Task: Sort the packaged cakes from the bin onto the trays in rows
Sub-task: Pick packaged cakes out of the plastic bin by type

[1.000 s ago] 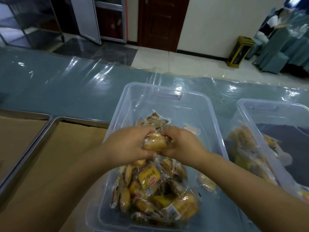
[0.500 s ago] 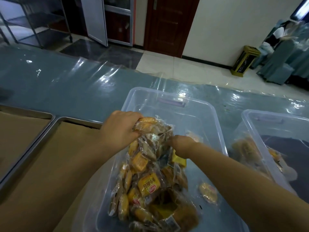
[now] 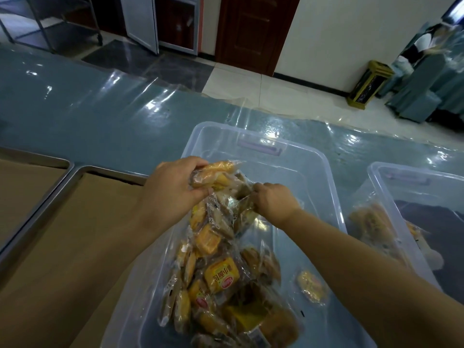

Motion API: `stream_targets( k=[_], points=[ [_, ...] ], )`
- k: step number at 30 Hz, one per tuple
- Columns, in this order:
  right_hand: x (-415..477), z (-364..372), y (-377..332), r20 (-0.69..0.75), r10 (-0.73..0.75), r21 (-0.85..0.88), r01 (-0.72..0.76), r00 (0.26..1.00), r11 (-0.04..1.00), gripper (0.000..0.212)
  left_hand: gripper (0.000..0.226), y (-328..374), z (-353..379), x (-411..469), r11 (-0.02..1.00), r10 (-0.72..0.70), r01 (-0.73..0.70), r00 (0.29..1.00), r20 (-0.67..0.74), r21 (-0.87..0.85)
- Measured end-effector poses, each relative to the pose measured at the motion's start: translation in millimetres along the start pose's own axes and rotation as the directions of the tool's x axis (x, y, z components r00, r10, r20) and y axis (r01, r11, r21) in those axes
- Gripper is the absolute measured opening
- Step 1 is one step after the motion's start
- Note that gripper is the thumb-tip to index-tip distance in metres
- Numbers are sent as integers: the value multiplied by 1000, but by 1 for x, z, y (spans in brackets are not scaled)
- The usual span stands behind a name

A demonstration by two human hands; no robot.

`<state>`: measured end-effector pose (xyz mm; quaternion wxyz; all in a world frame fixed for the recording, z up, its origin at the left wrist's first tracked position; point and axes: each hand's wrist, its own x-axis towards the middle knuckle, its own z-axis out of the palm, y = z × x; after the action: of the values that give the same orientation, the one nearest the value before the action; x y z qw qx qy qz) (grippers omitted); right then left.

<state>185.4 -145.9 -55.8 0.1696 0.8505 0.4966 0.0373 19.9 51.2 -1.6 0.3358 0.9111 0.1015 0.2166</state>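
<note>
A clear plastic bin in front of me holds a heap of packaged cakes in clear wrappers. My left hand grips the top end of a string of wrapped cakes and holds it above the bin's left side. My right hand pinches the wrappers just to the right of it, lower on the same bunch. The string hangs down to the heap. One single cake lies apart on the bin floor. A paper-lined metal tray lies left of the bin.
A second lined tray lies at the far left. Another clear bin with wrapped cakes stands to the right. All rest on a blue table under clear plastic sheeting. A person and a small yellow floor bin are far back right.
Both hands were together on one cake low in the bin. My left hand has lifted a string of packets up and left; my right hand shifted to pinch the wrappers beside it.
</note>
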Motion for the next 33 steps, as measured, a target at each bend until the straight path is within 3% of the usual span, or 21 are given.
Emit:
stream_targets(
  k=[2,6,8,16,21,24,28,33],
  points=[
    [0,-2,0,-54,-71,25,72,996,997,13,39,-1,0,-1,1000,-31,31,999,-35,-2],
    [2,6,-3,135,-1,85,-11,991,996,55,39,4,-2,-4,998,1,4,997,-76,57],
    [5,13,-7,181,19,119,-41,983,992,65,39,6,-4,-5,997,3,4,996,-92,78],
    [3,20,-1,60,-38,-16,39,997,999,37,40,6,-5,-5,997,2,5,996,-85,83],
    [9,10,-1,-15,-161,25,162,987,987,27,40,6,-5,-4,997,-6,13,996,-92,77],
    [12,12,0,-16,-98,108,100,995,989,41,40,6,-4,-5,997,-15,22,995,-96,74],
    [9,20,-1,173,-32,162,4,984,987,73,42,5,-4,-4,997,-32,39,995,-95,73],
    [12,20,-5,91,-54,43,50,994,998,66,43,4,-2,-3,997,-31,37,995,-93,64]
  ],
)
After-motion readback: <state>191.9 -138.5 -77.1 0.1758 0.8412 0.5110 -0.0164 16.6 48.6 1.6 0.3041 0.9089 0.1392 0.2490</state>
